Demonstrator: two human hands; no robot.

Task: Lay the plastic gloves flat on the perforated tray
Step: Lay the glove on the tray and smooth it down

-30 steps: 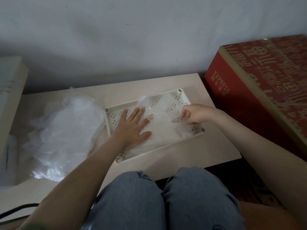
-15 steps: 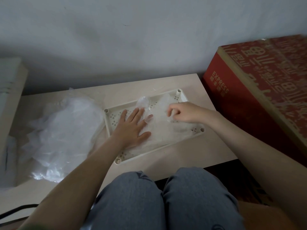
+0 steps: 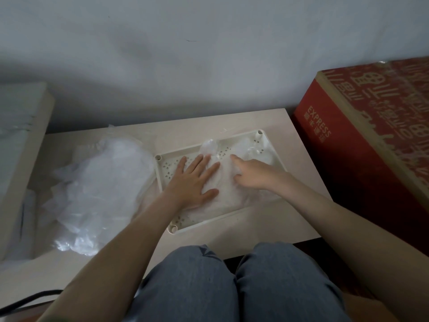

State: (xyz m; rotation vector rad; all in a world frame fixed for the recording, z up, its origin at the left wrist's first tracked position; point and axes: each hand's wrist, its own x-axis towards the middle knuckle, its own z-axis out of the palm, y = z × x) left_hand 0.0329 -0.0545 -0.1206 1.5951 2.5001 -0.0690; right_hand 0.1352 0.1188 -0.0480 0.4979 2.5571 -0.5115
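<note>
Plastic gloves [image 3: 224, 194], clear and crinkled, are spread across the perforated tray [image 3: 209, 223], which is set on the pale counter [image 3: 292, 182]. The left hand [image 3: 192, 182] is laid flat on the film, fingers straight and splayed, palm pressed down. The right hand [image 3: 255, 174] is rested on the film just beside it, index finger stretched out; whether its other fingers pinch the plastic cannot be told. More crumpled gloves [image 3: 102, 194] are heaped on the counter, against the tray's left side.
</note>
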